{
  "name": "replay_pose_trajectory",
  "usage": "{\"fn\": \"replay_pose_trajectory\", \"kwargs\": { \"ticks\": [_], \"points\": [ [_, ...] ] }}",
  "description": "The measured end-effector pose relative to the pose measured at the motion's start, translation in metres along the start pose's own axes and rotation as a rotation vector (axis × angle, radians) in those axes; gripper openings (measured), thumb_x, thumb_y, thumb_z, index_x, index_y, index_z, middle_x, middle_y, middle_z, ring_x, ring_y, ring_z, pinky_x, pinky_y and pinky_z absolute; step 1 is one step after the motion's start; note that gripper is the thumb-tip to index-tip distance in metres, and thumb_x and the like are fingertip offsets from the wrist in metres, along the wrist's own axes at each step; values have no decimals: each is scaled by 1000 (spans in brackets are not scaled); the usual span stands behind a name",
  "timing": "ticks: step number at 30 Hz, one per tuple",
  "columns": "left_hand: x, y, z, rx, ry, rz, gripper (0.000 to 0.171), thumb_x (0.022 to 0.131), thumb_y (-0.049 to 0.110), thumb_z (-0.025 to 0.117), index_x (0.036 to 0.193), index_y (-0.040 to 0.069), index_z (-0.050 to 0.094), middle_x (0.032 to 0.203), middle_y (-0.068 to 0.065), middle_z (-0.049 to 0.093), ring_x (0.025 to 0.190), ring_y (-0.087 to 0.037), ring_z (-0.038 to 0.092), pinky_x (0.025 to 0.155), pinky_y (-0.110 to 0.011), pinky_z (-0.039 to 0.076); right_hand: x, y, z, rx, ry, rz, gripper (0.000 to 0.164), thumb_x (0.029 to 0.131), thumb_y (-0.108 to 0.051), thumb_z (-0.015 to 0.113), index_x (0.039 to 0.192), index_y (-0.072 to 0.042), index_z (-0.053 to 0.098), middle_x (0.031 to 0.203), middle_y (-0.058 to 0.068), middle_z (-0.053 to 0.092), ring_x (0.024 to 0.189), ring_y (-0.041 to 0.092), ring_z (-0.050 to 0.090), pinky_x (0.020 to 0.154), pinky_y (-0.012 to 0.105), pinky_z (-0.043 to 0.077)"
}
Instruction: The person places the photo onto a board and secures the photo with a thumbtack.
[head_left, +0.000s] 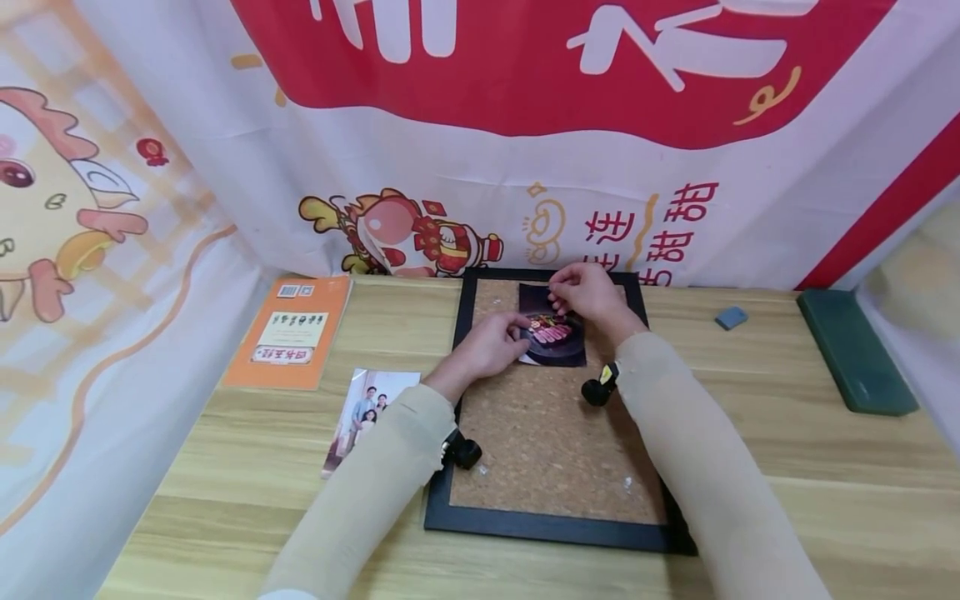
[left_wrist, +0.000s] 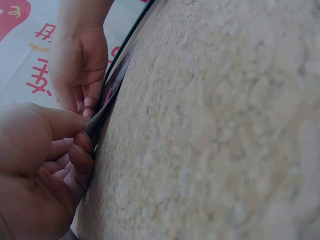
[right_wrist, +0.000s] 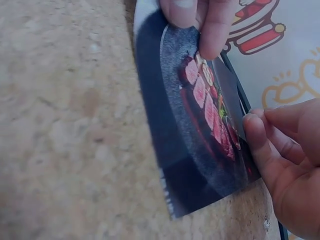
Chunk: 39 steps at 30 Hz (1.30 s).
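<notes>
The person's left hand (head_left: 492, 343) pinches the near-left side of a food photo (head_left: 553, 340), thumb on top and fingers tucked at the edge, which stands a little up off the cork. The right hand (head_left: 588, 293) arches over from the other side, thumb and forefinger brought together at the photo's right edge, towards the far corner; I cannot tell whether anything is between those fingertips. The photo, sliced meat on a dark dish, lies at the far end of a cork board (head_left: 547, 433) with a black frame (head_left: 555, 528).

Both forearms, in beige sleeves (head_left: 697, 450), stretch forward and slant inward, the right hand reaching slightly farther than the left. A black wrist camera (head_left: 597, 392) hangs under the right wrist, over the cork.

Left of the board, a family photo (head_left: 372, 408) lies partly behind the left sleeve, with an orange book (head_left: 288, 333) beyond it. To the right, a small blue block (head_left: 731, 317) and a green case (head_left: 855, 354) rest on the wooden table (head_left: 810, 517), before a printed cloth (head_left: 480, 158).
</notes>
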<state>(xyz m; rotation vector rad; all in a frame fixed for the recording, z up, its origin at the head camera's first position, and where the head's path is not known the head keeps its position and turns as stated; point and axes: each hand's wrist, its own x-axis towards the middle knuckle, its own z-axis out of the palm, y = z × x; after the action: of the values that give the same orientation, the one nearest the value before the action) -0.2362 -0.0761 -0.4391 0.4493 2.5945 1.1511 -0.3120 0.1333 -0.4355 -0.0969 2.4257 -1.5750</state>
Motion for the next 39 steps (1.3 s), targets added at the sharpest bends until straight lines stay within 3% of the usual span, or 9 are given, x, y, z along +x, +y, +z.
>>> {"fn": "replay_pose_trajectory", "kwargs": {
  "ticks": [7,18,24,32,39],
  "points": [
    [0,-1,0,-8,-17,-8,35,105,15,68,137,3,67,94,-2,63,76,-10,55,72,-23,43,7,-3,-1,-62,-20,31,21,110,-4,57,120,11,66,95,18,75,68,11,68,63,26,61],
    [2,0,-3,-8,-32,5,35,104,14,68,137,2,67,96,-4,64,78,-11,56,72,-23,44,13,-9,6,-79,56,110,17,108,0,57,116,10,69,90,12,69,65,12,65,61,25,60],
    [2,1,-2,-24,-46,-28,35,105,15,68,138,4,67,96,-3,63,76,-12,56,71,-24,44,15,-14,7,-95,56,168,17,107,0,58,114,9,70,85,9,68,61,10,64,59,24,59],
    [2,2,-2,-21,-50,-33,35,106,16,68,139,4,66,96,-3,63,76,-12,55,72,-24,44,20,-14,6,-181,65,201,15,107,-5,62,111,4,73,76,3,68,60,11,61,55,24,54],
    [2,1,-3,-27,-54,-52,35,106,16,68,140,5,66,97,-3,63,76,-13,56,70,-25,44,24,-11,7,-186,70,193,14,105,-4,62,108,4,73,70,1,66,55,11,59,52,24,51]
  ]
}}
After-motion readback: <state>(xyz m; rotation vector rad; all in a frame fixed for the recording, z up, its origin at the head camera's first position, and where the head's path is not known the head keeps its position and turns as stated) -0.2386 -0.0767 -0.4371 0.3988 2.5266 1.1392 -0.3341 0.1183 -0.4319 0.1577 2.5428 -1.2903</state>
